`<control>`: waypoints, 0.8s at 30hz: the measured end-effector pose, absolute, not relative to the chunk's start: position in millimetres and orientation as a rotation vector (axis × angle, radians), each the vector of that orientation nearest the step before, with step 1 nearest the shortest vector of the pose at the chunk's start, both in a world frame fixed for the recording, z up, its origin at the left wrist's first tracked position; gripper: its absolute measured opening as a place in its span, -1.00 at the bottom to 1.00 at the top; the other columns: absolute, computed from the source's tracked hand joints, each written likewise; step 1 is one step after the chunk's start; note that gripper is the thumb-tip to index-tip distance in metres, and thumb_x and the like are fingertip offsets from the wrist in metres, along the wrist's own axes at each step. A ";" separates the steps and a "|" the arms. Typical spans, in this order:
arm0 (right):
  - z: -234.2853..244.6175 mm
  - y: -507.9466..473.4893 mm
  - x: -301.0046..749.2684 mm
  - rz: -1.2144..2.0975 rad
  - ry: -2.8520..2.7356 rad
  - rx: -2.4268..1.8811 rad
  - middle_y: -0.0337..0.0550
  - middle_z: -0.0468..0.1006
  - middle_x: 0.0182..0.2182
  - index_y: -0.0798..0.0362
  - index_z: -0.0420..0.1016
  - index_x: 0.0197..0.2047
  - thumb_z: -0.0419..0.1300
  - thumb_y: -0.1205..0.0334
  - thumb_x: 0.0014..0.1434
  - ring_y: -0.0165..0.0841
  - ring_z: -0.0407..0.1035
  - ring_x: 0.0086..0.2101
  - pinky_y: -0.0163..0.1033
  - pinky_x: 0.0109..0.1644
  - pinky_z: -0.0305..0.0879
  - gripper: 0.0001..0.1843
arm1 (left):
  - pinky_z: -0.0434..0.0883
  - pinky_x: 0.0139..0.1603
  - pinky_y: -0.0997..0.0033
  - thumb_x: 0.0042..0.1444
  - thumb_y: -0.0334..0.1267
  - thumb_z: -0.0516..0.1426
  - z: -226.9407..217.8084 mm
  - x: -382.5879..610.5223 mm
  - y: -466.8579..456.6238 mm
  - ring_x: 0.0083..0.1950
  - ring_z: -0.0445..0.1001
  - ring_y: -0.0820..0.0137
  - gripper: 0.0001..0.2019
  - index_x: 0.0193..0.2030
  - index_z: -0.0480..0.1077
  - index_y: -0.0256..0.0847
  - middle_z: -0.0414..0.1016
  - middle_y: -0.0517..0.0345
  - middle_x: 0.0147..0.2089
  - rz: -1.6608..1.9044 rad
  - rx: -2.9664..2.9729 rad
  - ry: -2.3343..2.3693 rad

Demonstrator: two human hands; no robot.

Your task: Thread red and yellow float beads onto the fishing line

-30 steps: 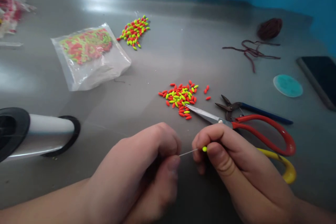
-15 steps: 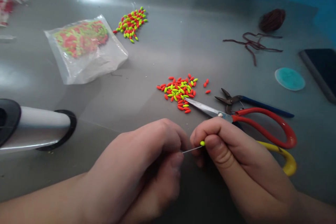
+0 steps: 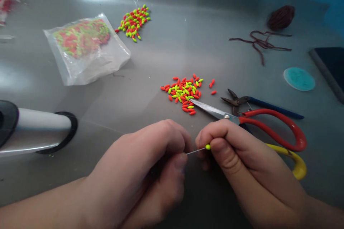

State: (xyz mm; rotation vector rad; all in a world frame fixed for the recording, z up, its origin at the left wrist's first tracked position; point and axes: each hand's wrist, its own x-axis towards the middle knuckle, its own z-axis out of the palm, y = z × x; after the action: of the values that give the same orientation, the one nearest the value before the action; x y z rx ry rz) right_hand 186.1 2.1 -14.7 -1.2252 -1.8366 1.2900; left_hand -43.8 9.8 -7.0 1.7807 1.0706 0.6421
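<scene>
Low in the view, my left hand [image 3: 145, 168] pinches a thin clear line [image 3: 195, 151]. The line runs from my left fingertips to a small yellow-green bead [image 3: 208, 147]. My right hand [image 3: 239, 164] holds that bead between thumb and forefinger, its tip touching the line. Whether the line passes through the bead is hidden by my fingers. Just beyond my hands lies a pile of red and yellow-green oval beads [image 3: 182, 91]. Scissors [image 3: 276, 127] with a red and a yellow handle lie beside my right hand, their tip touching the pile.
Pliers [image 3: 271, 106] lie behind the scissors. A spool of clear line [image 3: 44, 127] stands at left, near a plastic bag of beads [image 3: 91, 64] and a second bead pile [image 3: 134, 21]. Dark yarn [image 3: 281, 18], a turquoise disc [image 3: 299, 78] and a phone [image 3: 329, 68] are at right.
Both hands keep their pinch almost in place. The line between them is tilted about the same. The view has shifted slightly.
</scene>
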 end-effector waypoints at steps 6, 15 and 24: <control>-14.4 1.8 185.1 1.247 -1.851 -1.244 -0.41 0.51 -0.41 -0.12 0.45 -0.11 0.05 0.22 0.63 -0.54 0.42 -0.45 -0.49 -0.41 0.31 -0.79 | 0.50 -0.45 0.55 0.36 -0.43 0.08 -10.1 -43.5 10.4 -0.41 0.56 0.48 -0.83 -0.23 0.34 -0.07 0.60 0.33 -0.30 0.658 1.800 1.064; -14.0 1.1 183.6 1.258 -1.831 -1.236 -0.41 0.50 -0.42 -0.13 0.46 -0.11 0.06 0.20 0.62 -0.52 0.42 -0.46 -0.47 -0.42 0.30 -0.79 | 0.50 -0.43 0.58 0.36 -0.46 0.08 -10.1 -44.5 7.3 -0.39 0.55 0.51 -0.82 -0.17 0.31 -0.04 0.57 0.37 -0.26 0.715 1.817 1.030; -15.8 1.4 186.1 1.270 -1.853 -1.240 -0.42 0.51 -0.40 -0.17 0.45 -0.08 0.08 0.20 0.62 -0.52 0.45 -0.43 -0.47 -0.39 0.33 -0.82 | 0.49 -0.43 0.59 0.35 -0.47 0.09 -10.9 -46.5 7.6 -0.41 0.53 0.52 -0.82 -0.16 0.32 -0.04 0.56 0.37 -0.27 0.701 1.839 1.027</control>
State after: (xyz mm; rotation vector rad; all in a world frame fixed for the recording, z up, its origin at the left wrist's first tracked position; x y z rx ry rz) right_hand 186.1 1.4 -15.8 -1.2395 -1.8526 1.2696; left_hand -46.5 7.6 -10.9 1.8393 1.0271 0.7009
